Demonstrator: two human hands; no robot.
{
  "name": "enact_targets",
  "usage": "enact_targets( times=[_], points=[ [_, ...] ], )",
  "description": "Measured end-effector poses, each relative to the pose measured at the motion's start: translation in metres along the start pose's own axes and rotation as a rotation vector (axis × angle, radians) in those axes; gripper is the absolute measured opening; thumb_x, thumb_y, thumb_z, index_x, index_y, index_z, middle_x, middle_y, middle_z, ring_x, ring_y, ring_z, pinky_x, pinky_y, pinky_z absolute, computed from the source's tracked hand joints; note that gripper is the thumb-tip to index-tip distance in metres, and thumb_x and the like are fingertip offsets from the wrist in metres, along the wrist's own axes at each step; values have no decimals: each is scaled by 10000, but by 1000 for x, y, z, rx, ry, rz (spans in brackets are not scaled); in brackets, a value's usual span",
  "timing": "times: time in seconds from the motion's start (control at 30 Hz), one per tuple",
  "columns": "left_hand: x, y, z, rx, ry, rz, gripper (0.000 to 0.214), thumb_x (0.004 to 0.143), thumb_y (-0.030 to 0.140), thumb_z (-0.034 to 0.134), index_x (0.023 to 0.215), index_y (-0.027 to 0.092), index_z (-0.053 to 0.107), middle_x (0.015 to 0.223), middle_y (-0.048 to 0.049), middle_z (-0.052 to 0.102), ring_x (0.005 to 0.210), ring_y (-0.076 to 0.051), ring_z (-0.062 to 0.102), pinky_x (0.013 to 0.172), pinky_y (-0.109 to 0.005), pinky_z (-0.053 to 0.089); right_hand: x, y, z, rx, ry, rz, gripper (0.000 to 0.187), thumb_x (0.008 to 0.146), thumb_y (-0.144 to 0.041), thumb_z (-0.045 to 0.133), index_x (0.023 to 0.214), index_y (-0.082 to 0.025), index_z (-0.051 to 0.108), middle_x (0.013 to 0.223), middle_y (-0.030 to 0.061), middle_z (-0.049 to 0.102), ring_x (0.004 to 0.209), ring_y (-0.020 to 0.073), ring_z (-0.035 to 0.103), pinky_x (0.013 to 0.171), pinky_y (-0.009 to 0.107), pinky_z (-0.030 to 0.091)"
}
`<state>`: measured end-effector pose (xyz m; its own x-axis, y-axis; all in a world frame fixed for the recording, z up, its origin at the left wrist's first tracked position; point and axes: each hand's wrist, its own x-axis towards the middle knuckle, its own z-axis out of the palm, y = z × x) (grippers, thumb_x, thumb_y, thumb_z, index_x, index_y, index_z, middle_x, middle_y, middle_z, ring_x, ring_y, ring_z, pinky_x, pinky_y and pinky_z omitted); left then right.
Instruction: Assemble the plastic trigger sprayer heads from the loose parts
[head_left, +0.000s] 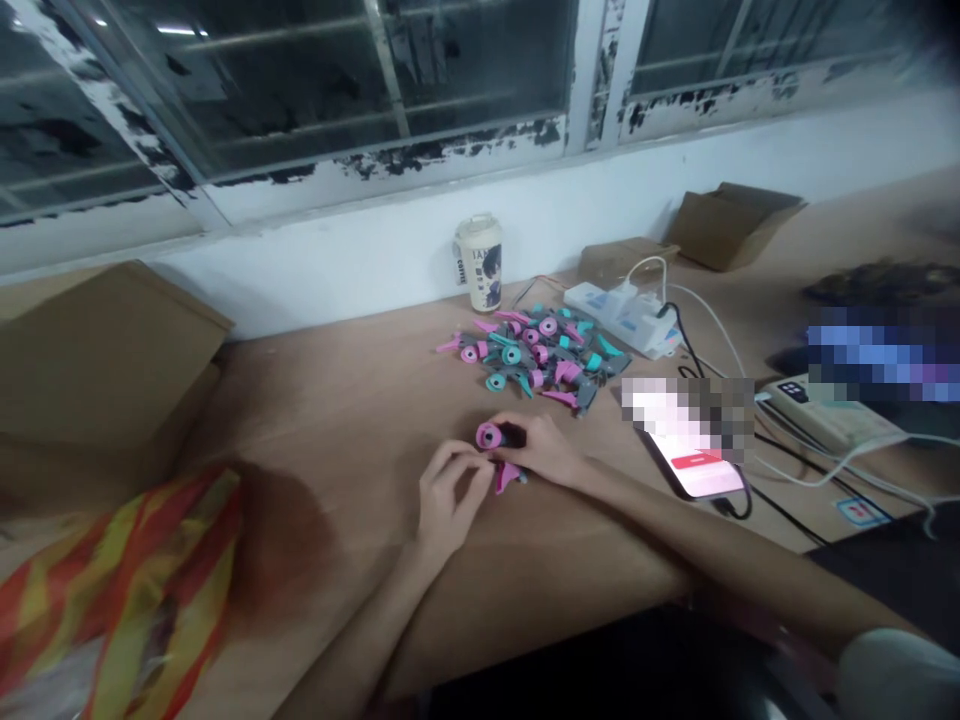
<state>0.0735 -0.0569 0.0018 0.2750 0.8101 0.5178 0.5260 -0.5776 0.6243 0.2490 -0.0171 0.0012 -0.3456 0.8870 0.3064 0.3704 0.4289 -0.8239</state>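
Striped bag [127, 590]: red, yellow and orange, blurred, at the bench's near-left corner.
Cardboard box [97, 370]: large and closed, against the left edge of the bench [337, 400], under the window.
Left hand [446, 495]: in the middle of the bench, towards the near edge; fingers bent inward, tips pressed to the lower pink tab of the pink-and-grey piece.
Pink-and-grey piece [501, 445]: held between both hands just above the bench top, near the middle; round pink end up and to the left, dark body behind it.
Right hand [544, 450]: just right of the piece, thumb and fingers pinching its dark body; forearm runs off to the near-right corner.
Cup [478, 262]: cream paper cup with lid, upright at the far edge against the wall.
Pile of parts [536, 355]: loose pink, teal and grey pieces of like kind, beyond the hands, between cup and power strip.
Power strip [622, 315]: white, with plugs and cables, just right of the pile.
Phone [701, 470]: screen lit, flat on the bench right of the right hand, a cable at its near end.
Small boxes [731, 225]: two brown cartons at the far-right edge, by the wall.
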Motion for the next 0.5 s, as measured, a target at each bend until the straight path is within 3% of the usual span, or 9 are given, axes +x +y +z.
enact_targets(
  times=[0.1,0.2,0.5],
  points=[
    [6,-12,-3,-93,81,-228,194,874,312,498,767,180,591,816,-28,557,797,-156,551,737,-290,453,0,5,5,123,-9,-33,328,688,-361,717,971,-217,636,965,8,695,920,159,639,859,306,473],
    [12,-25,-3,-261,31,-369,161,842,341,543,849,183,572,825,-22,580,793,-154,564,727,-279,461,-3,10,7,168,3,-26,365,657,-401,737,964,-228,644,961,8,699,921,168,643,871,317,473],
    [17,-26,-9,-365,-278,-385,191,787,315,607,926,188,581,857,-33,608,802,-158,572,737,-294,459,-9,11,7,224,-64,-49,300,696,-392,712,952,-246,654,952,9,693,901,169,641,868,332,474]
  ],
)
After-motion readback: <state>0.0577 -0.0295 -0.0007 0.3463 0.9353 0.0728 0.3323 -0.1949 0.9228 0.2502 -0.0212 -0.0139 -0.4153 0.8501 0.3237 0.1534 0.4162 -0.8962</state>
